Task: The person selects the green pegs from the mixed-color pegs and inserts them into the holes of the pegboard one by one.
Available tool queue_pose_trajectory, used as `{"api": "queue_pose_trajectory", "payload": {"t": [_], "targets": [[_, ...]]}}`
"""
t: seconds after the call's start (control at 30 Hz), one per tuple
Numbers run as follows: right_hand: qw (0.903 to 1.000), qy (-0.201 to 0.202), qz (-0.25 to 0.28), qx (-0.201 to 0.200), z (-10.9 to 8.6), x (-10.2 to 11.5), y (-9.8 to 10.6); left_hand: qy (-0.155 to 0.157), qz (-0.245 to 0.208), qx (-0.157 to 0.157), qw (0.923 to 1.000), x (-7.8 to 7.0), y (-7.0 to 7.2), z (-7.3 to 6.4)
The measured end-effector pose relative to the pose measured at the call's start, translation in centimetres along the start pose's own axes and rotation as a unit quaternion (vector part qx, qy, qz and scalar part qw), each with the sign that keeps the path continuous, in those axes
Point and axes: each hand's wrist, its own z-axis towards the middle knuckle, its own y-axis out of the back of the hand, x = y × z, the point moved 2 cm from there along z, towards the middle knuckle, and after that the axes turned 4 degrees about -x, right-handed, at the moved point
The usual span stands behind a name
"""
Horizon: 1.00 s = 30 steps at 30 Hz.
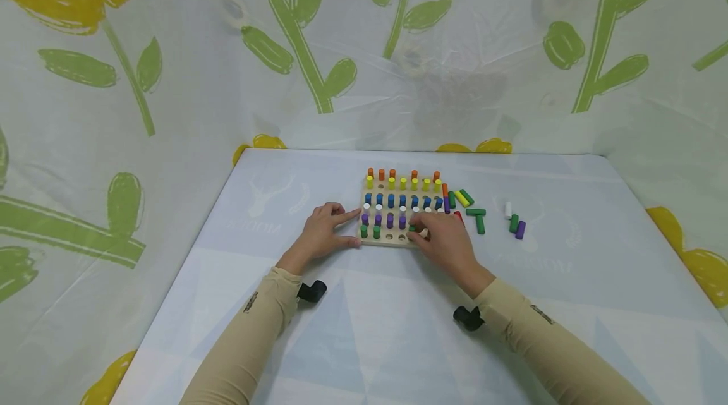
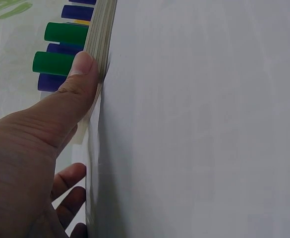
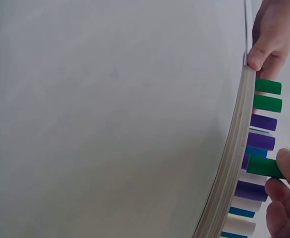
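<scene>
A wooden pegboard (image 1: 382,242) stands in the middle of the table, with rows of orange, yellow, blue, white, purple and green pegs upright in its holes. My right hand (image 1: 449,242) pinches a green peg (image 3: 263,167) between thumb and fingers, over the front row. In the right wrist view the peg's lower end is close to the board; whether it is in a hole I cannot tell. At the board's left side, my left hand (image 1: 320,234) touches the edge with its extended index finger and thumb. Two green pegs (image 2: 55,63) stand beside that thumb.
Loose pegs lie to the right of the board: green ones (image 1: 480,224), a yellow one (image 1: 461,198), and a white peg (image 1: 508,210) near a purple one (image 1: 520,230). Patterned cloth walls (image 1: 455,89) rise behind the table (image 1: 352,329) and at its sides.
</scene>
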Motion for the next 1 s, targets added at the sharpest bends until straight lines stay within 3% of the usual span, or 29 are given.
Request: {"api": "queue_pose_trajectory", "payload": {"t": [1.0], "targets": [[0.9999, 0.008, 0.003, 0.012, 0.9, 1.7, -1.2, -0.005, 0.012, 0.0, 0.9999, 0.1, 0.0, 0.1]]}}
